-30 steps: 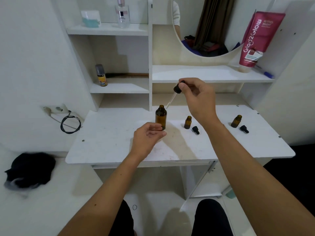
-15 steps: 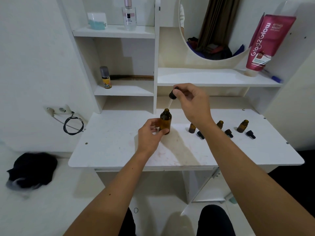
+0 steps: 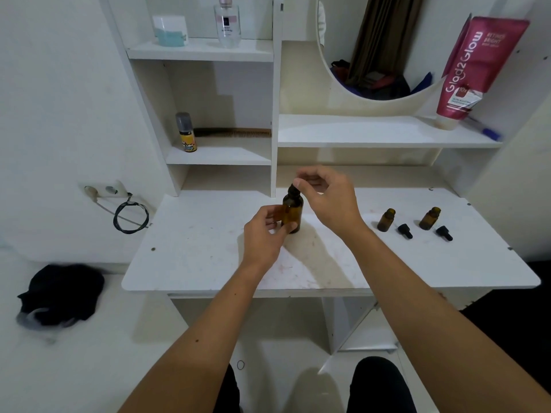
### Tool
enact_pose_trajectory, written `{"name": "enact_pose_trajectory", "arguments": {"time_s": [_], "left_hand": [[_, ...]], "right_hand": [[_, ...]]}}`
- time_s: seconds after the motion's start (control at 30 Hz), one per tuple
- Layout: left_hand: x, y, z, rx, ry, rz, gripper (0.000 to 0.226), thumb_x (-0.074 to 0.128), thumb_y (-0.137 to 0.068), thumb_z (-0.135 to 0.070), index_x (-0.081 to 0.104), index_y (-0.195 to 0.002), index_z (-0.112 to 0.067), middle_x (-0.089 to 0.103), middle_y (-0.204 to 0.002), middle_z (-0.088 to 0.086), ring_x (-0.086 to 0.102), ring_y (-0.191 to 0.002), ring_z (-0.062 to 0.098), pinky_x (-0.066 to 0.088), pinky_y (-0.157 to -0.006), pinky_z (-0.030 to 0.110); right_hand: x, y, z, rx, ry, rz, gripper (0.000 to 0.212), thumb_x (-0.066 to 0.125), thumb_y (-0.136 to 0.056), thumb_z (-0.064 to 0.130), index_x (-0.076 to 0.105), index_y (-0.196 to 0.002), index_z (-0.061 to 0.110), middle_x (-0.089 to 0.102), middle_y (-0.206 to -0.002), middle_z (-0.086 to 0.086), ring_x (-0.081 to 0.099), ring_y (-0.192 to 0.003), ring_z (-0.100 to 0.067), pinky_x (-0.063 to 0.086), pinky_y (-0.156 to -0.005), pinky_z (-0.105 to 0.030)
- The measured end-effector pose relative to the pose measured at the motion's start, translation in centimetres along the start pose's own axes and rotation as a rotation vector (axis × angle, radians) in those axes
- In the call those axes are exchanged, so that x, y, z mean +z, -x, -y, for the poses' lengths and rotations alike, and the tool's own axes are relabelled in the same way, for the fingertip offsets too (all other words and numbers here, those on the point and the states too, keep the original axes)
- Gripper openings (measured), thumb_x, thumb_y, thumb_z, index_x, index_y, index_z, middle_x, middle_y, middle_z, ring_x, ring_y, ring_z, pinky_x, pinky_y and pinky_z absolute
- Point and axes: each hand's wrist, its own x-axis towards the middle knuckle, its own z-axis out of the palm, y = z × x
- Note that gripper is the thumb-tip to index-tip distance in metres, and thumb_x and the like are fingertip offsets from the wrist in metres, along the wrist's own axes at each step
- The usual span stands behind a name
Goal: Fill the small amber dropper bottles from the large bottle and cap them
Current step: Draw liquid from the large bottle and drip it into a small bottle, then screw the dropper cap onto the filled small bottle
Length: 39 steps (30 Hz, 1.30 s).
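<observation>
The large amber bottle [image 3: 294,212] stands upright on the white table [image 3: 193,251], near its middle. My left hand [image 3: 264,235] grips the bottle's lower body from the left. My right hand [image 3: 331,201] pinches the black dropper cap [image 3: 292,188], which sits on the bottle's neck with its glass tube hidden inside. To the right stand two small open amber bottles [image 3: 386,220] [image 3: 430,218], each with a black dropper cap [image 3: 405,231] [image 3: 444,233] lying beside it. My right forearm hides the table between the large bottle and these.
Shelves rise behind the table, holding a small yellow-labelled spray can [image 3: 186,133], a comb [image 3: 235,132], a clear perfume bottle [image 3: 227,22] and a pink tube [image 3: 474,70]. A round mirror [image 3: 372,46] hangs above. A black cloth [image 3: 59,295] lies at the left.
My right hand lowered the dropper from above into the large bottle until the cap reached the neck. My left hand moved up and took hold of the bottle.
</observation>
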Motion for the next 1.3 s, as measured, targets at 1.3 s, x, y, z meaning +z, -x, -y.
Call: {"name": "enact_pose_trajectory", "arguments": {"time_s": [1.3], "left_hand": [[9.9,0.3,-2.0,0.081,-0.095,0.179,0.046,0.082,-0.089,-0.023,0.065,-0.132,-0.017,0.072,-0.117,-0.005,0.069,-0.104,0.01,0.059,-0.094,0.029]], "right_hand": [[-6.4,8.8,-10.8,0.247,0.339,-0.207,0.014,0.074,-0.098,0.02,0.077,-0.109,0.013,0.072,-0.101,0.004,0.065,-0.083,-0.004,0.053,-0.085,-0.017]]}}
